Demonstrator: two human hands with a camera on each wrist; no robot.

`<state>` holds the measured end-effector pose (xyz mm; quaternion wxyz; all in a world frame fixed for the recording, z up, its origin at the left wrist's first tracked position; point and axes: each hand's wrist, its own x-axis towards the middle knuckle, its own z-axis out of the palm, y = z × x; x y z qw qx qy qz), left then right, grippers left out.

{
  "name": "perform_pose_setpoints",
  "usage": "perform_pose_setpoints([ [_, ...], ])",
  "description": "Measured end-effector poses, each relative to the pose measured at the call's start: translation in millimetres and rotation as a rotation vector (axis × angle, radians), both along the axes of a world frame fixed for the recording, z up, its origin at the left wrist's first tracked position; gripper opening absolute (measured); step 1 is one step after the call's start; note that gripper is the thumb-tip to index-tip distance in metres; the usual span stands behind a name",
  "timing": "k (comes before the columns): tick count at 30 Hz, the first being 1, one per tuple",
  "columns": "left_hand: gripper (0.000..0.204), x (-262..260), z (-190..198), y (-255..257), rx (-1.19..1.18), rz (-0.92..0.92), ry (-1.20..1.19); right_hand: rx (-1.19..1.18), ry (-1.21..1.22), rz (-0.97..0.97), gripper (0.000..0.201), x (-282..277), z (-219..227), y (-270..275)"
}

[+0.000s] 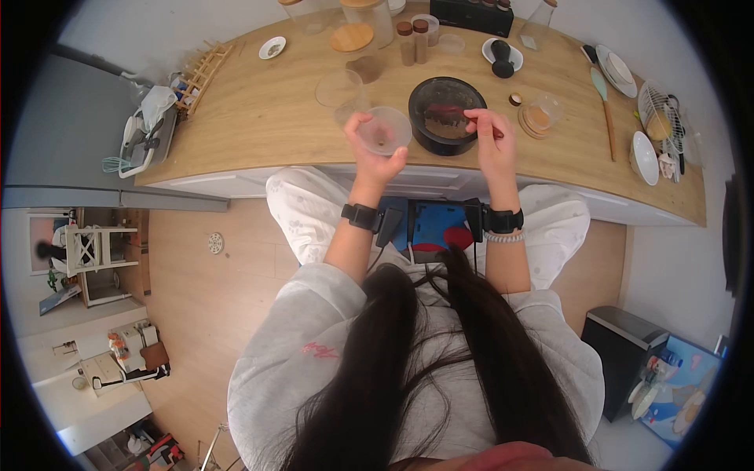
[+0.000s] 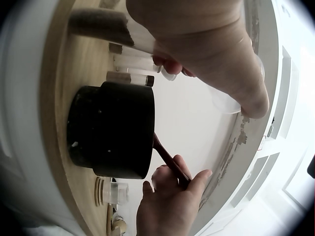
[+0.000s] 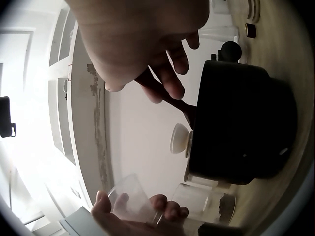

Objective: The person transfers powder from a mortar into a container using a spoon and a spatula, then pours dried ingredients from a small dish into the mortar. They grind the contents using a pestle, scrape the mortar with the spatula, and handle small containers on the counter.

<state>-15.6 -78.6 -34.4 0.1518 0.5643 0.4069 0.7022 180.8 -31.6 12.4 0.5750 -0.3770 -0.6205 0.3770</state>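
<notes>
My left hand grips a translucent plastic cup, its mouth facing up toward the head camera, with a little dark residue at the bottom. To its right, a round black bowl stands near the counter's front edge, holding brown crumbly matter. Above that bowl my right hand pinches the handle of a reddish-brown wooden spoon. The spoon's head reaches inside the bowl's rim. In the left wrist view, the spoon handle slants out of the bowl's mouth to the fingers.
Behind the cup lie a clear container with brown contents and a round wooden lid. Two cork-topped jars stand at the back. A lidded glass jar, a spatula and a white bowl are to the right.
</notes>
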Motion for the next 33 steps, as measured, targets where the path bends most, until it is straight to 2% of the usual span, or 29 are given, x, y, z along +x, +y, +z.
perform_pose_setpoints([
  [2, 0.074, 1, 0, 0, -0.004, -0.005, -0.002, 0.067, -0.046, -0.046, 0.028, 0, -2, 1],
  [4, 0.075, 1, -1, -1, -0.017, -0.028, -0.051, 0.147, -0.262, -0.047, 0.026, 6, -14, 6],
  [5, 0.075, 0, -1, -1, -0.016, -0.027, -0.05, 0.147, -0.261, -0.047, 0.026, 7, -14, 7],
  [7, 0.075, 0, -2, -2, -0.023, -0.019, -0.045, 0.016, -0.108, -0.003, 0.023, 10, -16, 8],
  [10, 0.075, -2, -6, 0, -0.027, -0.009, -0.05, 0.049, -0.098, -0.021, 0.025, 5, -3, 4],
  [11, 0.075, -1, -4, 0, -0.026, -0.009, -0.05, 0.049, -0.098, -0.022, 0.025, 4, -3, 2],
  [13, 0.075, -1, -2, 0, -0.01, 0.0, -0.011, 0.112, -0.26, -0.039, 0.026, 3, -2, 1],
  [17, 0.075, -2, -4, 0, -0.011, -0.008, -0.019, 0.016, -0.174, -0.01, 0.026, 10, -15, 6],
  [19, 0.075, -1, -3, 1, -0.011, -0.008, -0.02, -0.146, 0.091, 0.087, 0.026, 10, -6, 4],
  [20, 0.075, -1, -2, 0, -0.012, -0.009, -0.02, -0.147, 0.091, 0.086, 0.026, 9, -3, 3],
  [22, 0.076, 0, 1, 0, -0.011, 0.001, -0.006, 0.047, -0.192, 0.006, 0.028, 6, 2, 1],
  [26, 0.076, -2, -3, 1, -0.002, -0.015, -0.013, 0.076, -0.2, -0.03, 0.027, 12, -12, 6],
  [29, 0.076, -1, -3, 1, -0.005, -0.022, -0.025, -0.018, -0.067, -0.106, 0.026, 15, -11, 6],
  [31, 0.075, 0, -2, 2, -0.013, -0.028, -0.031, -0.091, 0.077, 0.007, 0.025, 11, -2, 3],
  [33, 0.075, 1, -1, 1, -0.02, -0.035, -0.031, -0.039, 0.024, 0.004, 0.026, 3, 0, 2],
])
